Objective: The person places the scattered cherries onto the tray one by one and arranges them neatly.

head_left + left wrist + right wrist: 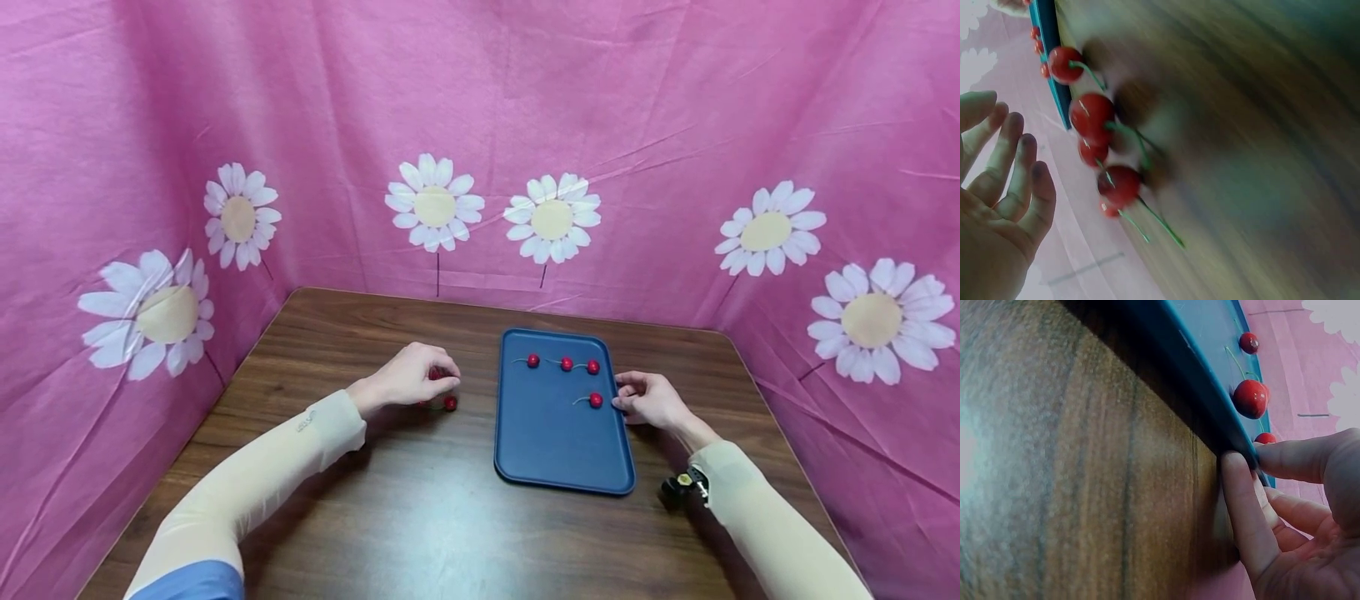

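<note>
My left hand (411, 375) hovers over a small group of red cherries (450, 403) on the table, left of the tray. In the left wrist view its fingers (1005, 156) are gently bent and spread apart, holding nothing, beside several cherries (1092, 117) with green stems. From the head view, the hand hides most of that group. A dark blue rectangular tray (558, 446) carries several more stemmed cherries (566, 364) in its far half. My right hand (654, 402) pinches the tray's right rim (1200, 372) between thumb and fingers.
The brown wooden table (420, 533) has a pink cloth (480, 75) with white daisies hanging around its back and sides. A small black device (675, 492) is strapped at the right wrist. Bare wood lies between the left hand's cherries and the tray.
</note>
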Motion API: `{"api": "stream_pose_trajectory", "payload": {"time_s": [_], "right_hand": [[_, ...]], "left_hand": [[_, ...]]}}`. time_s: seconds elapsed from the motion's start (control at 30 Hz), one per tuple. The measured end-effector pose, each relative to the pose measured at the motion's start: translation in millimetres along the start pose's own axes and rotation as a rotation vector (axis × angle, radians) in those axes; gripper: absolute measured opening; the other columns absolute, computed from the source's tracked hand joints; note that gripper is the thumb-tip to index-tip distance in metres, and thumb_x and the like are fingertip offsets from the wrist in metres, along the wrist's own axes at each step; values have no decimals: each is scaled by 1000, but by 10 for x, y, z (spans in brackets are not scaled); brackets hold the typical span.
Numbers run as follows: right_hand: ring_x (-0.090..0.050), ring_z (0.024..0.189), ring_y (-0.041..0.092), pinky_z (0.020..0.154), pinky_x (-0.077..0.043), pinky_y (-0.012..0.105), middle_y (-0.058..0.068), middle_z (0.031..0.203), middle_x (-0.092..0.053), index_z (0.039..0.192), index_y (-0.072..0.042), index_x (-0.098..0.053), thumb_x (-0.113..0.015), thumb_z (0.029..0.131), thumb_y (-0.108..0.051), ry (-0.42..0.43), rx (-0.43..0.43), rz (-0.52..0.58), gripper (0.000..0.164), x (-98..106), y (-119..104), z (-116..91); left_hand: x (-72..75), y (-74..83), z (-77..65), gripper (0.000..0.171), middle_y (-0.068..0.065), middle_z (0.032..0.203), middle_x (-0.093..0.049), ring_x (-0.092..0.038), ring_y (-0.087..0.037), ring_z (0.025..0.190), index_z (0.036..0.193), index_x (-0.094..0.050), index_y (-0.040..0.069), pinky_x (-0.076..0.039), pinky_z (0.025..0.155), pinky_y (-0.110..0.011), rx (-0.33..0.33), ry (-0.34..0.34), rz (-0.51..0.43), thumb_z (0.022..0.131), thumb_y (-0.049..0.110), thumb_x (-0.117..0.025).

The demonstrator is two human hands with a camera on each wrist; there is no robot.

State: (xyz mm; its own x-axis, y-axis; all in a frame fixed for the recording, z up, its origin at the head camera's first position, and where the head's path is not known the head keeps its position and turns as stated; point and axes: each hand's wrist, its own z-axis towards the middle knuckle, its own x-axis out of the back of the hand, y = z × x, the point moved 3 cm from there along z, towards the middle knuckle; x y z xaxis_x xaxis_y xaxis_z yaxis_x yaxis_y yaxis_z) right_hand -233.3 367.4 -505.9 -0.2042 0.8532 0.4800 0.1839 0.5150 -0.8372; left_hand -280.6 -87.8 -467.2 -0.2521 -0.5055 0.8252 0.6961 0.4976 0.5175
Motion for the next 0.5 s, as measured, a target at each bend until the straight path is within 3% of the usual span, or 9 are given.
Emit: {"api": "stream_pose_trajectory", "payload": {"time_s": [0.2,0.5], "right_hand": [[-69,83,5,74,-70,35,7,100,-67,154,19,-48,-71,104,2,-5,2,-9,58,4,-5,2],[-70,83,4,73,-70,34,5,98,-67,153,19,-49,-70,104,2,-11,0,3,57,13,-14,1]], "left_hand": [[93,-171,-175,7,8,98,-82,-70,-1,84,104,-88,18,-61,83,-32,58,-1,-64,99,23,-84],[186,-418,-415,24,3,104,-84,-77,-15,98,109,-90,16,-60,89,-35,128,-26,-86,90,31,-93]]}}
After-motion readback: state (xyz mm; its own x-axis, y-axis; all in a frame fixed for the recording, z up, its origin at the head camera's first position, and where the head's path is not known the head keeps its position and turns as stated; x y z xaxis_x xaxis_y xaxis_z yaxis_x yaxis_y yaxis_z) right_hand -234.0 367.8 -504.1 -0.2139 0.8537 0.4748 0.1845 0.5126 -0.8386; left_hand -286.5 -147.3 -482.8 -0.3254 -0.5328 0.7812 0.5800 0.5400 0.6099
